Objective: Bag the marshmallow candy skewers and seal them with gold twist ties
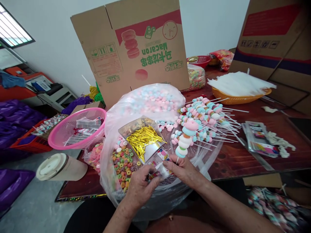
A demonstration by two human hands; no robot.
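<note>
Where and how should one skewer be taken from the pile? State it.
Probably by the bare end of a white stick, coming from the right of the pile: many sticks jut out that way, while the candy bunches up and overlaps on the left. The right hand is the nearer, but it holds another skewer.

One tray holds gold ties. In front of it are two hands, one left hand and one right hand, with one printed bag; to its right, one held skewer; to its left, one lidded cup. Four baskets: pink basket and orange-red basket left of it, red basket and yellow basket beyond, rightward. Two large cartons stand behind it.
</note>
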